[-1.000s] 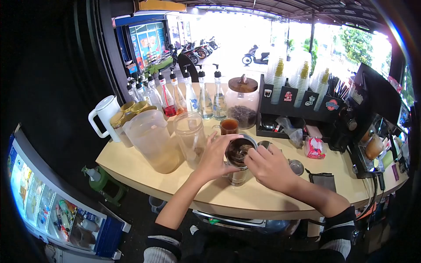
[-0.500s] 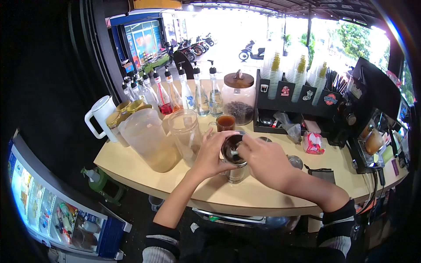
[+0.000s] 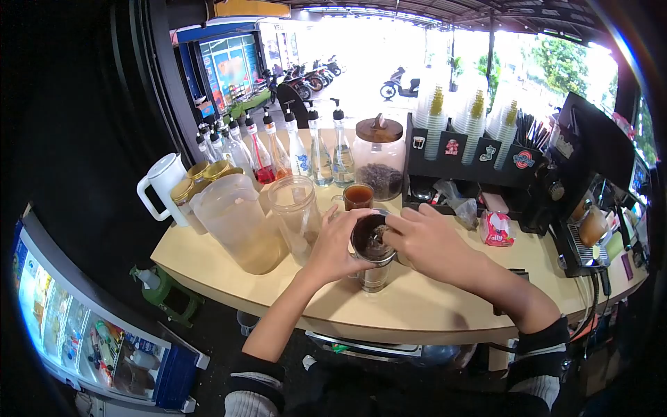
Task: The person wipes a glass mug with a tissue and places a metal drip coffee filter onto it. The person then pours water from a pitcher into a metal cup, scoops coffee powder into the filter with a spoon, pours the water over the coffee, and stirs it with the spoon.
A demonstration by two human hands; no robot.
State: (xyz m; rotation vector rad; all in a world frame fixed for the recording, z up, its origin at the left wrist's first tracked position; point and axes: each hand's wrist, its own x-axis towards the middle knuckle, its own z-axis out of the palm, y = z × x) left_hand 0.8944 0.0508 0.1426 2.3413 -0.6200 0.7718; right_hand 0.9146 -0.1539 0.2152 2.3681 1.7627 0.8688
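Note:
My left hand (image 3: 335,240) is wrapped round the side of a cup (image 3: 363,258) with a dark inside, tilted so its mouth faces me. My right hand (image 3: 427,240) is closed, fingertips at the cup's mouth. Something shiny shows inside the cup beside those fingertips; its kind cannot be made out. Just below the cup a clear glass (image 3: 375,280) stands on the counter, partly covered. Behind it is a glass mug (image 3: 358,197) of brown drink. A clear open jar (image 3: 293,208) stands left of my left hand.
A cloudy plastic pitcher (image 3: 236,222) and a white jug (image 3: 165,184) stand at left on the counter (image 3: 333,309). Several pump bottles (image 3: 299,149) line the back beside a wood-lidded jar (image 3: 379,156). At right are a cup rack (image 3: 479,149), a tissue pack (image 3: 497,229) and a coffee machine (image 3: 587,243).
My right hand has lifted slightly and moved right, staying at the cup's mouth. It now covers the small round metal things on the counter. My left hand keeps its hold on the cup.

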